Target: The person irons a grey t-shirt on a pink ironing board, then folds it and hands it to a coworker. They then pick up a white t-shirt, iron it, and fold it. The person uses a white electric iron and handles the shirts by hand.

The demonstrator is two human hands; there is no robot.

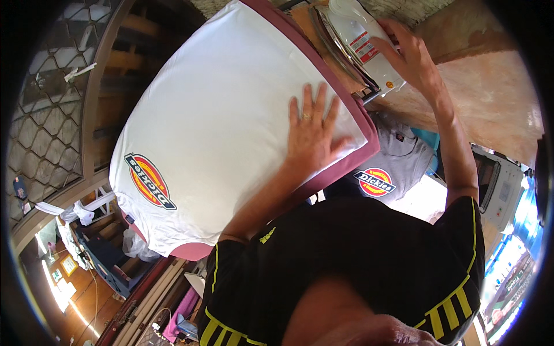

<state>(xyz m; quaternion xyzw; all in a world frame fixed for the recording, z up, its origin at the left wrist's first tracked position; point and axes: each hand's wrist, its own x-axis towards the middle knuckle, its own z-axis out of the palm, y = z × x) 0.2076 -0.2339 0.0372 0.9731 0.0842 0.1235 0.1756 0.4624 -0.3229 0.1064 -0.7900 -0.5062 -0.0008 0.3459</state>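
Observation:
A white T-shirt (pixel 219 115) with a printed red, yellow and black badge lies spread over a maroon-covered ironing board (pixel 369 135). My left hand (pixel 311 130) rests flat on the shirt near the board's right edge, fingers spread. At the board's far right end, a white clothes iron (pixel 363 43) with a red-and-white label stands on the rest, its metal sole turned left. My right hand (pixel 407 55) is curled loosely at the iron's right side, thumb across its near face. The fingertips are partly hidden behind the iron.
A grey T-shirt (pixel 398 161) with a similar badge lies below the board's right end. Metal lattice (pixel 49 109) stands at the left. Clear plastic bags (pixel 138 245) hang at lower left, and a white appliance (pixel 499 184) stands at the right.

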